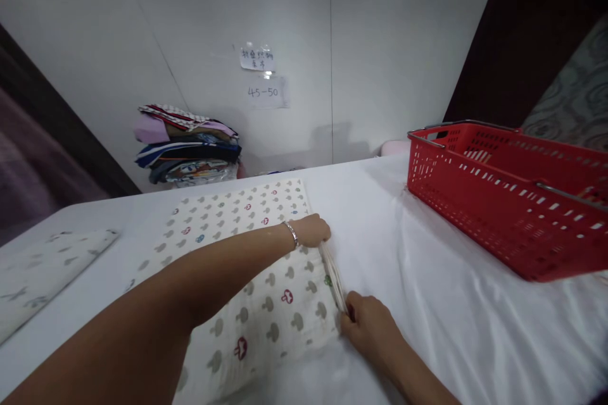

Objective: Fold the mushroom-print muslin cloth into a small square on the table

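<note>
A cream cloth (pixel 270 275) printed with grey, red and blue mushrooms lies folded in layers on the white-covered table. My left hand (pixel 311 230), with a silver bracelet at the wrist, reaches across the cloth and is closed on its right edge toward the far side. Nearer to me, my right hand (pixel 365 324) pinches the same edge close to the front corner. Between the two hands the stacked layers show as a slightly raised, taut edge. My left forearm hides part of the printed surface.
A red plastic basket (pixel 475 209) with metal handles stands at the right. Another folded printed cloth (pixel 52 266) lies at the left. A pile of folded fabrics (pixel 190 145) sits at the back against a pale wall (pixel 380 44), which bears two paper labels (pixel 266 92).
</note>
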Demonstrator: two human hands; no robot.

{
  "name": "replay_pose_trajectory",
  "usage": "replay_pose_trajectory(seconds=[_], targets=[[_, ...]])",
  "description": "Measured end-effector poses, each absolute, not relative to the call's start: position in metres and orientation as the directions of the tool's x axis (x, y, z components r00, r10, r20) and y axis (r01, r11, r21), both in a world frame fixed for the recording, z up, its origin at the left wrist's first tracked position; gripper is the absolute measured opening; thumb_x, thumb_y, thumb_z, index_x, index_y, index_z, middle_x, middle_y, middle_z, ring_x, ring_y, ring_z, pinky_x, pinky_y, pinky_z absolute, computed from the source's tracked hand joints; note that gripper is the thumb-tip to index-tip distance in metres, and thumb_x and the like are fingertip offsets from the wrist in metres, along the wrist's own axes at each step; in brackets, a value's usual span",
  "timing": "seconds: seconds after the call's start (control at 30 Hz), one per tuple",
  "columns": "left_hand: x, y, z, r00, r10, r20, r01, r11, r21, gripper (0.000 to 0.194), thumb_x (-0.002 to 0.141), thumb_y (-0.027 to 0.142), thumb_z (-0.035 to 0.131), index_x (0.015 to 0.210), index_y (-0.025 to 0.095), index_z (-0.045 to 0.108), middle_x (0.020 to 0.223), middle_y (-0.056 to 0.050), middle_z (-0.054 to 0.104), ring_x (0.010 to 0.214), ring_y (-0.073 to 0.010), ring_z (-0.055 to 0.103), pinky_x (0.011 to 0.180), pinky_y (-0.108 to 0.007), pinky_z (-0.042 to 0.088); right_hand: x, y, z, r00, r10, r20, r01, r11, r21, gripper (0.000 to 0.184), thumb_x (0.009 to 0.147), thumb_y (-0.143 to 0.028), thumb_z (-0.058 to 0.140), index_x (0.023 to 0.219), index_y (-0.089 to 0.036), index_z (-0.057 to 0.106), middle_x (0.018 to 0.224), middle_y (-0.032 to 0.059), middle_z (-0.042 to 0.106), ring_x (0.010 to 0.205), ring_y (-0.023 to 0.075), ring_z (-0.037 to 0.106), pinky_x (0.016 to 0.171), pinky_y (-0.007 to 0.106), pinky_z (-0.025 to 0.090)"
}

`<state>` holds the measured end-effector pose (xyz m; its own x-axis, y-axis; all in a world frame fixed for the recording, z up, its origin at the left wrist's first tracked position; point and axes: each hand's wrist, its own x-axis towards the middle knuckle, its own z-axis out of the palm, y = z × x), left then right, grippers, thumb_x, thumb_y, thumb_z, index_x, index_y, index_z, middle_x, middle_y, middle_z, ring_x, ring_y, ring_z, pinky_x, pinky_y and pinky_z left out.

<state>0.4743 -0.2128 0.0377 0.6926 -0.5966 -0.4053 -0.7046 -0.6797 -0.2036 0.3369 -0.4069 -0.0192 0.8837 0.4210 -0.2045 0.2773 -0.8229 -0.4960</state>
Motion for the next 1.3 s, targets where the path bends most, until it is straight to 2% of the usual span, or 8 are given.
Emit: replay_pose_trajectory(seconds=[0.2, 0.37, 0.5, 0.6, 0.7, 0.8, 1.03, 1.3], targets=[[0.475, -0.215, 0.032, 0.687, -0.638, -0.349, -0.722, -0.653, -0.228, 0.018, 0.069, 0.002, 0.053, 0.074, 0.018, 0.061, 0.082, -0.005, 0.068, 0.07, -0.0161, 0.058, 0.07, -0.028, 0.04, 0.339, -0.407, -0.021, 0.883, 0.422, -0.204, 0.279, -0.823, -0.495, 0.009, 0.076, -0.025, 0.05, 0.073, -0.018, 0.056, 0.067, 0.0028, 0.06, 0.058, 0.0122, 0.045, 0.053, 0.024, 0.02], [0.475, -0.215, 0.031, 0.683, -0.653, -0.327, -0.727, -0.653, -0.212, 0.016, 0.068, 0.002, 0.053, 0.067, 0.017, 0.057, 0.072, -0.004, 0.065, 0.067, -0.0157, 0.057, 0.07, -0.029, 0.039, 0.338, -0.407, -0.019, 0.879, 0.43, -0.203, 0.284, -0.817, -0.502, 0.01, 0.077, -0.024, 0.049, 0.074, -0.018, 0.056, 0.066, 0.0024, 0.059, 0.058, 0.0119, 0.045, 0.053, 0.024, 0.02], [0.475, -0.214, 0.034, 0.687, -0.645, -0.336, -0.721, -0.662, -0.203, 0.016, 0.067, 0.002, 0.053, 0.065, 0.018, 0.056, 0.073, -0.005, 0.063, 0.068, -0.0171, 0.056, 0.071, -0.031, 0.038, 0.337, -0.407, -0.016, 0.876, 0.434, -0.21, 0.285, -0.818, -0.499, 0.009, 0.077, -0.023, 0.049, 0.074, -0.018, 0.055, 0.067, 0.0022, 0.059, 0.059, 0.0121, 0.045, 0.053, 0.024, 0.02], [0.476, -0.211, 0.039, 0.666, -0.679, -0.307, -0.74, -0.654, -0.159, 0.016, 0.066, 0.002, 0.054, 0.062, 0.018, 0.054, 0.078, -0.005, 0.063, 0.077, -0.0188, 0.055, 0.073, -0.031, 0.038, 0.337, -0.407, -0.014, 0.878, 0.424, -0.222, 0.271, -0.823, -0.5, 0.008, 0.077, -0.022, 0.049, 0.074, -0.018, 0.055, 0.066, 0.0018, 0.058, 0.057, 0.0116, 0.044, 0.053, 0.024, 0.02], [0.479, -0.206, 0.042, 0.648, -0.717, -0.257, -0.753, -0.653, -0.078, 0.014, 0.066, 0.004, 0.055, 0.066, 0.018, 0.054, 0.082, -0.005, 0.063, 0.081, -0.019, 0.054, 0.074, -0.03, 0.038, 0.337, -0.407, -0.014, 0.876, 0.42, -0.238, 0.259, -0.825, -0.503, 0.009, 0.077, -0.023, 0.049, 0.075, -0.018, 0.055, 0.065, 0.0013, 0.057, 0.056, 0.011, 0.042, 0.053, 0.024, 0.02], [0.482, -0.202, 0.039, 0.676, -0.687, -0.267, -0.721, -0.692, -0.044, 0.013, 0.067, 0.007, 0.054, 0.072, 0.019, 0.056, 0.084, -0.004, 0.062, 0.075, -0.0174, 0.054, 0.071, -0.029, 0.039, 0.337, -0.407, -0.016, 0.88, 0.416, -0.23, 0.254, -0.82, -0.512, 0.009, 0.077, -0.023, 0.049, 0.074, -0.018, 0.055, 0.066, 0.0012, 0.057, 0.056, 0.0108, 0.042, 0.052, 0.023, 0.02], [0.482, -0.202, 0.029, 0.687, -0.669, -0.282, -0.705, -0.709, -0.034, 0.014, 0.067, 0.007, 0.053, 0.074, 0.018, 0.055, 0.086, -0.005, 0.062, 0.075, -0.0182, 0.054, 0.068, -0.029, 0.04, 0.338, -0.409, -0.018, 0.882, 0.414, -0.225, 0.243, -0.808, -0.536, 0.007, 0.076, -0.021, 0.05, 0.072, -0.018, 0.055, 0.065, 0.0004, 0.057, 0.056, 0.0104, 0.044, 0.052, 0.023, 0.02], [0.481, -0.205, 0.037, 0.659, -0.684, -0.312, -0.729, -0.684, -0.04, 0.014, 0.067, 0.009, 0.055, 0.078, 0.018, 0.056, 0.088, -0.007, 0.061, 0.081, -0.0196, 0.054, 0.078, -0.03, 0.041, 0.339, -0.41, -0.017, 0.88, 0.413, -0.236, 0.24, -0.813, -0.53, 0.007, 0.077, -0.022, 0.051, 0.073, -0.018, 0.055, 0.067, 0.0013, 0.059, 0.058, 0.0113, 0.046, 0.053, 0.023, 0.022]])
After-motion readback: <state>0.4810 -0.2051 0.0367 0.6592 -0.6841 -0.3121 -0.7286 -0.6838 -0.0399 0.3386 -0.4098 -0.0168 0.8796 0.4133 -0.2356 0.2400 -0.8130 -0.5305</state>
